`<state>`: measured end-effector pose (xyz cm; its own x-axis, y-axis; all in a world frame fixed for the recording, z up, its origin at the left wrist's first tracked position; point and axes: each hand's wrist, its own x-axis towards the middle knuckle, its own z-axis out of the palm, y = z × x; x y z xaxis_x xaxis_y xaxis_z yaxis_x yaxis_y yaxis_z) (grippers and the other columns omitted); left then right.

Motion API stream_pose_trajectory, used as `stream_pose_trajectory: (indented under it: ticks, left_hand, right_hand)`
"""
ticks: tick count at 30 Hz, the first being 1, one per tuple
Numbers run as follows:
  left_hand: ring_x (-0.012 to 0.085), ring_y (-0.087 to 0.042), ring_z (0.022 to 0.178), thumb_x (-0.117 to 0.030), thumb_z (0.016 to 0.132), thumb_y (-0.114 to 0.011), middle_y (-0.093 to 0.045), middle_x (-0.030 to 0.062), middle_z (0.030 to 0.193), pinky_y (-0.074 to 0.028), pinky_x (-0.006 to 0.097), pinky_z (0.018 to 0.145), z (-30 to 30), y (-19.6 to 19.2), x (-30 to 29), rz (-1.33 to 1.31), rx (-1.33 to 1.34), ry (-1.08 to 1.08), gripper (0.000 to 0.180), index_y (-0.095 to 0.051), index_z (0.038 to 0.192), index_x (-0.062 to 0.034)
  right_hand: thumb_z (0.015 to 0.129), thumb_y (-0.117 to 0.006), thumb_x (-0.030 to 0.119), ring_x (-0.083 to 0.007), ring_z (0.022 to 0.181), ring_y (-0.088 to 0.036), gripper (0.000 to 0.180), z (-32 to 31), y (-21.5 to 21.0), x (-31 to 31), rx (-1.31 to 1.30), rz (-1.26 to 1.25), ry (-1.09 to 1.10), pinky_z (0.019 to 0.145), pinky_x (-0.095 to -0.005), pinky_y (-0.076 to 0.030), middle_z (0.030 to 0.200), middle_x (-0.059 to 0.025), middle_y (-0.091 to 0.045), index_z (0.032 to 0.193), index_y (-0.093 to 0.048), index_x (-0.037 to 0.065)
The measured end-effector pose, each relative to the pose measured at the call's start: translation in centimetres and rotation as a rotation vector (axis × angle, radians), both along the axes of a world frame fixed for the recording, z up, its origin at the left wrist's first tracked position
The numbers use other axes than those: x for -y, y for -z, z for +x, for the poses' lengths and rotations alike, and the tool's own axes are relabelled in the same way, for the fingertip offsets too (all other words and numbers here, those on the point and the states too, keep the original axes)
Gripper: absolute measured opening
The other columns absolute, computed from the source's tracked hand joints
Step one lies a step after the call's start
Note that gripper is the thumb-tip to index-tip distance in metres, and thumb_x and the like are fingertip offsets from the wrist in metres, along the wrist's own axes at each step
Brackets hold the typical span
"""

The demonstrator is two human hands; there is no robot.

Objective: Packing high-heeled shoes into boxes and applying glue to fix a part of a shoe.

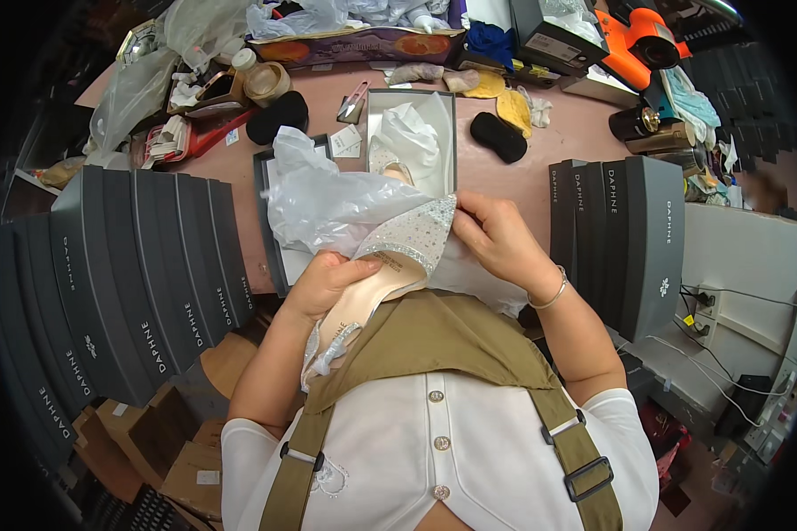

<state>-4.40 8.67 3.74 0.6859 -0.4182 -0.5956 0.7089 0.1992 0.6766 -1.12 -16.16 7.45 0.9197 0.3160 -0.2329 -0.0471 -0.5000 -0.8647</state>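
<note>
A pointed, glittery silver shoe [407,237] with a beige insole lies tilted across my lap, its toe toward the upper right. My left hand [332,281] is closed round its side, thumb on the insole. With my right hand [496,232] I pinch the tip of the toe between thumb and fingers. White tissue paper [328,199] lies just behind the shoe, over an open grey box part [267,221]. Beyond it stands an open shoebox [452,133] with more tissue and a second glittery shoe [383,160] partly hidden inside.
Stacked dark grey shoeboxes rise at my left [155,274] and right [633,239]. Black pads [498,137], yellow cloths [514,111], a jar [267,82] and an orange device [638,44] sit on the pink table [540,164]. A purple carton [354,46] stands at the back.
</note>
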Motion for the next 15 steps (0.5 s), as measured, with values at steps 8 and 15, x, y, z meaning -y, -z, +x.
stream_pose_trajectory:
  ticks: [8,15]
  left_hand:
    - [0.0149,-0.063,0.080,-0.007,0.085,-0.062,-0.065,0.0128,0.097,-0.051,0.026,0.070,-0.5,0.3,-0.4,-0.005,-0.022,-0.047,0.029,-0.058,0.108,0.0098]
    - [0.0174,-0.055,0.106,-0.004,0.085,-0.058,-0.055,0.0116,0.122,-0.043,0.029,0.091,-0.3,0.1,-0.6,0.006,0.095,-0.029,0.045,-0.046,0.128,0.0048]
  right_hand:
    - [0.090,-0.052,0.011,-0.0085,0.057,-0.046,0.019,1.2,0.3,-0.5,-0.039,0.076,0.017,0.053,-0.0263,-0.041,0.067,-0.0038,-0.056,0.099,-0.060,-0.003]
    - [0.092,-0.052,0.010,-0.0061,0.063,-0.046,0.017,2.5,-0.9,0.9,-0.065,0.114,-0.098,0.057,-0.0239,-0.041,0.071,-0.0004,-0.055,0.101,-0.060,-0.002]
